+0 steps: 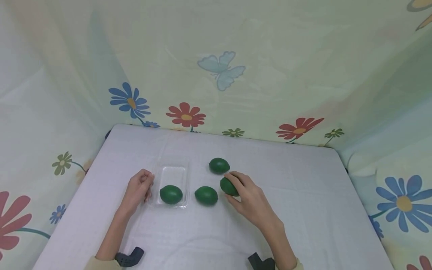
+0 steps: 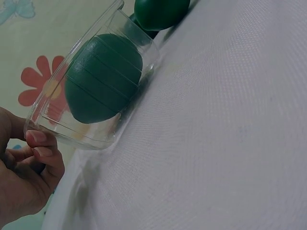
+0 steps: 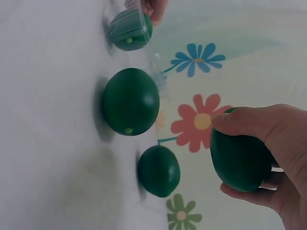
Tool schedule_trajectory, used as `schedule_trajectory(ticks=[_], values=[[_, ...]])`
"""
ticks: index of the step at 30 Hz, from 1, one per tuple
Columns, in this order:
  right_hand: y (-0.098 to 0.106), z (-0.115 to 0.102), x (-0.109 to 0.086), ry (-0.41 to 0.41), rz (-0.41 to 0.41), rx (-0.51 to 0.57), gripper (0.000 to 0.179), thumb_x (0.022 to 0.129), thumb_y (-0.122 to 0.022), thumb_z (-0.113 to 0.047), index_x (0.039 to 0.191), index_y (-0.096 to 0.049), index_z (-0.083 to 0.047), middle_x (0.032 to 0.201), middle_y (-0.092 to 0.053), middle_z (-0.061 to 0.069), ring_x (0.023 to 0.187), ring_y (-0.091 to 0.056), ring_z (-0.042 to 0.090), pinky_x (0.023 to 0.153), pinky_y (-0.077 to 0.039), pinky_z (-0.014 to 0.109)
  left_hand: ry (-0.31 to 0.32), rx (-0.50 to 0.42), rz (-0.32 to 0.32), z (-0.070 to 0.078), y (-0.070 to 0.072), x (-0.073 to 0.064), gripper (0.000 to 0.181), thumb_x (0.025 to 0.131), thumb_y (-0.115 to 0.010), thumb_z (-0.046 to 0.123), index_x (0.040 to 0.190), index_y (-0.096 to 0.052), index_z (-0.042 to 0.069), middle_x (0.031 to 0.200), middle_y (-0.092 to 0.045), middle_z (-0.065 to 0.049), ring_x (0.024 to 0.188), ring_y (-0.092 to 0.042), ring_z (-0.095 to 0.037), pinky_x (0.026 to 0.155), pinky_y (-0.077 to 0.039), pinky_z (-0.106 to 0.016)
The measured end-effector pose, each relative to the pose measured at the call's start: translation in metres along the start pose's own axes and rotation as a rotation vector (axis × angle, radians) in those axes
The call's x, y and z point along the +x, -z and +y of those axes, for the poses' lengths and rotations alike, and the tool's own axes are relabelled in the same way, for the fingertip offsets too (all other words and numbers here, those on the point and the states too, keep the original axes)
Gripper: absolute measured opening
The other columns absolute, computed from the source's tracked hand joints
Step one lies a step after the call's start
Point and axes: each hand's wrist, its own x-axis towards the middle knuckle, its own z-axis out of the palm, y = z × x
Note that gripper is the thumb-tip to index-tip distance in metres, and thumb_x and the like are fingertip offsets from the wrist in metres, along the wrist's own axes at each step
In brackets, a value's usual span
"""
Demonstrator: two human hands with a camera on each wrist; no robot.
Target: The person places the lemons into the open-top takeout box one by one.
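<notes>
My right hand [image 1: 251,202] grips a green lime [image 3: 241,160] between thumb and fingers, and in the right wrist view it is held up off the tabletop. With its fingertips at the rim, my left hand [image 2: 29,167] pinches the left side of a clear plastic container [image 1: 173,173]. Inside the container, toward its near end, lies one lime [image 1: 171,194]. Between the container and my right hand another lime [image 1: 206,195] rests on the white cloth. Farther back sits one more lime [image 1: 219,165].
A white cloth covers the table [image 1: 303,198]. Behind it hangs a printed curtain [image 1: 270,75] with flowers and a butterfly, and similar fabric stands on both sides. Dark wrist devices [image 1: 129,257] show at both sleeves.
</notes>
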Motion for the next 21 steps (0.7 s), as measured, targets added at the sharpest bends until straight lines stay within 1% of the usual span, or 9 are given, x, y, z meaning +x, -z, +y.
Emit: schedule_trajectory(ticks=[6,12,16,21], values=[[0.005,-0.008,0.013,0.063,-0.014,-0.008,0.069,0.075,-0.093,-0.011,0.136,-0.061,-0.011,0.131,-0.062,0.012,0.116,-0.066,0.027,0.09,-0.061,0.036,-0.01,-0.009,0.001,-0.002,0.0,0.001,0.027,0.108,-0.051,0.021,0.106,-0.053,-0.006,0.061,-0.048,-0.001,0.042,-0.044,-0.012,0.042,-0.041,-0.026],[0.005,-0.018,0.036,0.102,-0.044,-0.018,0.068,0.079,-0.091,-0.015,0.139,-0.059,-0.012,0.133,-0.061,0.012,0.118,-0.066,0.026,0.088,-0.061,0.035,-0.01,-0.002,0.002,-0.001,0.0,0.001,0.027,0.109,-0.051,0.022,0.106,-0.053,-0.005,0.06,-0.048,0.0,0.042,-0.044,-0.012,0.042,-0.041,-0.025],[0.003,-0.024,0.052,0.145,-0.062,-0.016,0.065,0.082,-0.089,-0.019,0.139,-0.058,-0.012,0.134,-0.061,0.011,0.118,-0.065,0.026,0.09,-0.061,0.035,-0.008,-0.003,0.001,-0.001,0.0,0.001,0.027,0.109,-0.051,0.021,0.106,-0.053,-0.005,0.061,-0.048,-0.001,0.042,-0.044,-0.012,0.042,-0.041,-0.025],[-0.006,-0.031,0.071,0.188,-0.084,-0.008,0.064,0.084,-0.087,-0.021,0.14,-0.058,-0.011,0.134,-0.062,0.011,0.117,-0.066,0.025,0.088,-0.061,0.035,-0.004,-0.001,-0.003,0.0,0.001,0.001,0.027,0.109,-0.051,0.021,0.107,-0.053,-0.005,0.061,-0.048,-0.001,0.042,-0.044,-0.012,0.043,-0.041,-0.025]])
